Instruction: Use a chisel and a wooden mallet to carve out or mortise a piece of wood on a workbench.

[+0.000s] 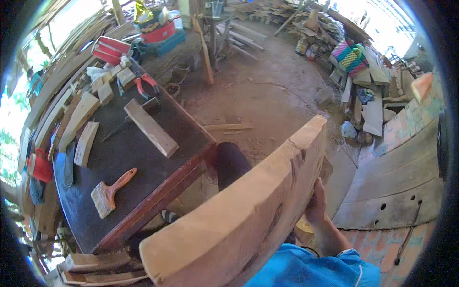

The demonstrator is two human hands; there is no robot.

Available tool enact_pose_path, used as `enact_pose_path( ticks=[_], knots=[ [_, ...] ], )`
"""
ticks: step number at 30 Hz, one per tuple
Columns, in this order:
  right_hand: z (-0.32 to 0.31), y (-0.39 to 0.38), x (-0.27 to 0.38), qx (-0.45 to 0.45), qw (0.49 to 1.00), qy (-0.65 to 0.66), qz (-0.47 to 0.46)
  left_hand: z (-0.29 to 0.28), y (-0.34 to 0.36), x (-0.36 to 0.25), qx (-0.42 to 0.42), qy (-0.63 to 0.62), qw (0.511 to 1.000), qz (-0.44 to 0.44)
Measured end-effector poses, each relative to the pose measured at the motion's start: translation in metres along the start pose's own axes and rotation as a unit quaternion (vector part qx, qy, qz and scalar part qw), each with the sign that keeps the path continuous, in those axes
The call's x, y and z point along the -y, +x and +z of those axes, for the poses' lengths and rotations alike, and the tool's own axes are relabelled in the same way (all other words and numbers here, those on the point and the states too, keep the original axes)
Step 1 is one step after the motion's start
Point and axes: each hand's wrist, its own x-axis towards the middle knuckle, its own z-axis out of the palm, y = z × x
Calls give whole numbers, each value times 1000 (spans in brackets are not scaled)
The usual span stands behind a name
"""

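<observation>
1 thick wooden slab (234, 203) spans the middle, slanting from between 7 and 8 o'clock to nearly 3 o'clock. Its narrow, pale tan edge looks planed smooth and bows gently; the broad face turned toward 4 o'clock is browner, with dark streaks, and a crack shows near the far end. The right hand (315, 204) supports the slab at 4 o'clock, thumb side up against that broad face. Its fingers are mostly hidden, so how far they curl cannot be told. The bare forearm rises from a blue sleeve at 5 o'clock. The left hand is out of sight, and I cannot tell its state.

At 9 o'clock stands a dark-topped table (143, 177) with a reddish wooden edge. On it, at 8 o'clock, lies 1 flat paintbrush (113, 192) with pale bristles and an orange-brown handle. At 9 o'clock a rough rectangular wooden block (151, 128) lies across a dark, thin rod; at 10 o'clock are red-handled pliers (146, 86).

Bare earth (267, 91) spreads at 12 o'clock, and a checkered woven bag (351, 57) sits at 2 o'clock.
</observation>
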Motion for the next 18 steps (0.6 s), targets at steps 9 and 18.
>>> enact_pose_path(
  ticks=[9, 18],
  knots=[
    [14, 2, -11, 55, 995, -74, 25, -3, 61, -1, -10, -496, 802, -334],
    [17, -5, -59, 34, 972, -197, 123, 11, 25, 52, 14, -461, 631, -624]
  ],
)
